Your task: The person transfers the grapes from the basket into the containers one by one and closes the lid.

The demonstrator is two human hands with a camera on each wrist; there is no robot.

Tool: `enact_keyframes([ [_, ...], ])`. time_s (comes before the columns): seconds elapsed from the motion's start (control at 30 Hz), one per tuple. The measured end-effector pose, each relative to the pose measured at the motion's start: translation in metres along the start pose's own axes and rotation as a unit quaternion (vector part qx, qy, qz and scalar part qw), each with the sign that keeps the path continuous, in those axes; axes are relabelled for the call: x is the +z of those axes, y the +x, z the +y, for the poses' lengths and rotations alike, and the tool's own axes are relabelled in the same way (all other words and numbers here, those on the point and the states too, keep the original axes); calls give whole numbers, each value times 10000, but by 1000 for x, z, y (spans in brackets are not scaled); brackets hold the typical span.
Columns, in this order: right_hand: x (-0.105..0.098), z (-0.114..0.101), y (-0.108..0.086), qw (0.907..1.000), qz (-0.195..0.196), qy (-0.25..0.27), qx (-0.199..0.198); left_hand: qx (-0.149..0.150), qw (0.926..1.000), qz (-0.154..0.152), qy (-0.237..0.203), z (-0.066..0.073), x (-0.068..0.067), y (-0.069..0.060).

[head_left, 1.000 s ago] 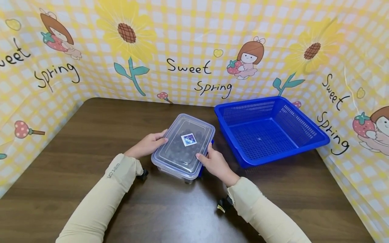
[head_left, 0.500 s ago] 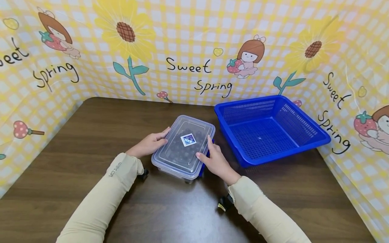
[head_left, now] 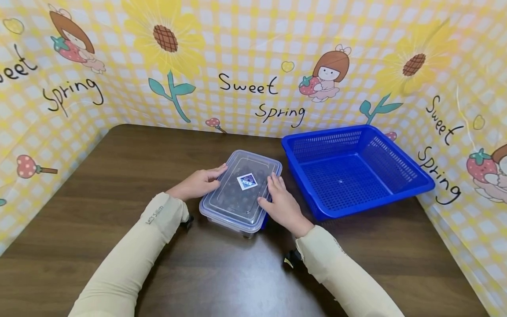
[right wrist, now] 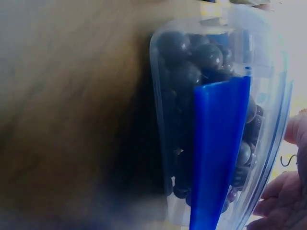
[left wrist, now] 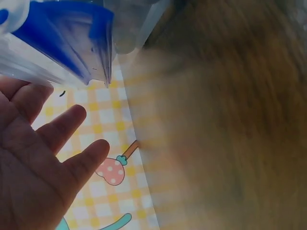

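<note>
A clear plastic food box (head_left: 233,202) with a lid and a square label stands on the table, in the middle of the head view. Dark round fruits (right wrist: 206,56), perhaps grapes, show through its wall in the right wrist view. Along one long side a blue latch flap (right wrist: 218,153) stands out below the rim; another blue flap (left wrist: 72,38) juts out on the opposite side. My left hand (head_left: 200,182) touches the lid's left edge, fingers straight and spread. My right hand (head_left: 285,207) rests with extended fingers on the lid's right edge.
A blue perforated basket (head_left: 309,193) stands to the right of the box, near the back of the brown table (head_left: 190,281). A yellow checked cloth (head_left: 245,53) with printed flowers and figures encloses the back and sides.
My right fingers have shifted from the box's side up onto the lid's edge. My left hand has slid slightly forward along the left rim. The box stays in nearly the same place.
</note>
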State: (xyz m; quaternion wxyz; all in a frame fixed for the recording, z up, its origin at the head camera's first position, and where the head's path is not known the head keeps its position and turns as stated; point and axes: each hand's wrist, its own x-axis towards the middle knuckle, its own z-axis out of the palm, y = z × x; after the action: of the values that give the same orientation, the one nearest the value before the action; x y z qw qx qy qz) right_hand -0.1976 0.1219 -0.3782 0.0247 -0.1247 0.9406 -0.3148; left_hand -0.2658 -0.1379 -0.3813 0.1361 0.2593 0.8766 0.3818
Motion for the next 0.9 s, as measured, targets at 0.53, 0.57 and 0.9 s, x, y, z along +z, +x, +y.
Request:
enact_keyframes([
  [0.53, 4, 20, 28, 9411, 194, 3050, 1450, 16, 9998, 12, -175, 4, 3, 3],
  [0.57, 3, 21, 28, 9237, 109, 3380, 1802, 36, 9997, 23, -222, 3, 3, 2],
  [0.9, 6, 19, 30, 8622, 229, 4251, 2745, 168, 9991, -19, -393, -6, 2, 1],
])
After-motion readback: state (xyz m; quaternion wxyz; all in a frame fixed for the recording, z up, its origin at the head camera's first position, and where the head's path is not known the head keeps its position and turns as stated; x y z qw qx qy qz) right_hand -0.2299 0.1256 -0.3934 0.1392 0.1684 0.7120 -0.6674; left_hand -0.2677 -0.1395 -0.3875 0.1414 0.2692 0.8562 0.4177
